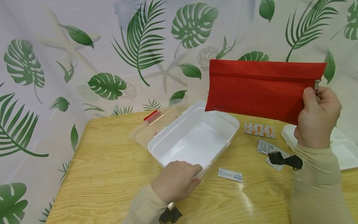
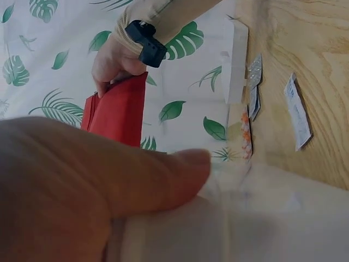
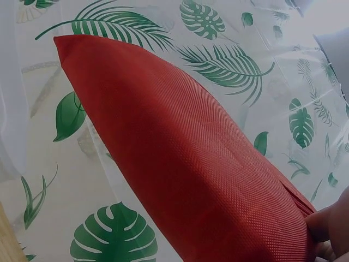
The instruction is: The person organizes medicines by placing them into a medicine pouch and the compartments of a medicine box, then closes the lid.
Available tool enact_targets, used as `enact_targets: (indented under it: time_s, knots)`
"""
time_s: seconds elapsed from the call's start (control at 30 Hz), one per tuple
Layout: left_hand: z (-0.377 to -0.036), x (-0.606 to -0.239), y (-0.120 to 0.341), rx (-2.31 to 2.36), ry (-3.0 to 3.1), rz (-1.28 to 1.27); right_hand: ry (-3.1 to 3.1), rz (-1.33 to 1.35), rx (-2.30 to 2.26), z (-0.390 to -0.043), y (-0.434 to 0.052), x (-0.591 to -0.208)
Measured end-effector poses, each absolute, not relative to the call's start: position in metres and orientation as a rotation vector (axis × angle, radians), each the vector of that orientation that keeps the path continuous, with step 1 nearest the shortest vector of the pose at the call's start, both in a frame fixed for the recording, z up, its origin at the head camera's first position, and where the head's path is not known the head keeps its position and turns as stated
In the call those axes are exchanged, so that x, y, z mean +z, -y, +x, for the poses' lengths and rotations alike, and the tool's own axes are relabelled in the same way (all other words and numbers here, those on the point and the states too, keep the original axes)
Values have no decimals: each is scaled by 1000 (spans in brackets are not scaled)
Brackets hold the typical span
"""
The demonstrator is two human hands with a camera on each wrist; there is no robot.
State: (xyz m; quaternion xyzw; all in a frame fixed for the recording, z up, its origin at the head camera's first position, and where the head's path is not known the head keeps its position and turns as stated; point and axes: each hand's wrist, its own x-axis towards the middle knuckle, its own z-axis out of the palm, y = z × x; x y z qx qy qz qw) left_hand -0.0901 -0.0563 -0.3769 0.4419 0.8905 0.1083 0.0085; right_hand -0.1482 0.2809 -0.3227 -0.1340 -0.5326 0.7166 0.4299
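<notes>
A red zippered pouch (image 1: 254,88) is held up in the air by my right hand (image 1: 318,115), thumb on its near face beside the zipper pull (image 1: 317,84). In the right wrist view the pouch (image 3: 180,158) fills the middle, with fingertips at its lower right end. My left hand (image 1: 177,180) grips the near rim of a white plastic box (image 1: 193,140), which stands at an angle on the table and holds nothing. The left wrist view shows the thumb (image 2: 163,174) lying over the box's edge.
Right of the box lie an orange-and-white capsule blister pack (image 1: 259,130), silver blister packs (image 1: 265,146) and a small white packet (image 1: 230,175). A white tray (image 1: 342,149) sits at the far right. Behind the box is a clear zip bag with a red slider (image 1: 152,115). A leaf-print curtain (image 1: 112,56) backs the wooden table (image 1: 106,165).
</notes>
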Motion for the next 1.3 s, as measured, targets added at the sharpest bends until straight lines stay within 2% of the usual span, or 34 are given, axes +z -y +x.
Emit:
enact_targets:
  time_s: [0.33, 0.73, 1.3]
  knots:
    - [-96, -366, 85, 504, -2649, 1192, 1286, -301, 1828, -150, -277, -325]
    - [-105, -369, 88, 528, -2671, 1264, 1285, -263, 1886, -157, -276, -327]
    - [-119, -367, 102, 602, -2689, 1095, 1392, -175, 1962, -159, -253, -329]
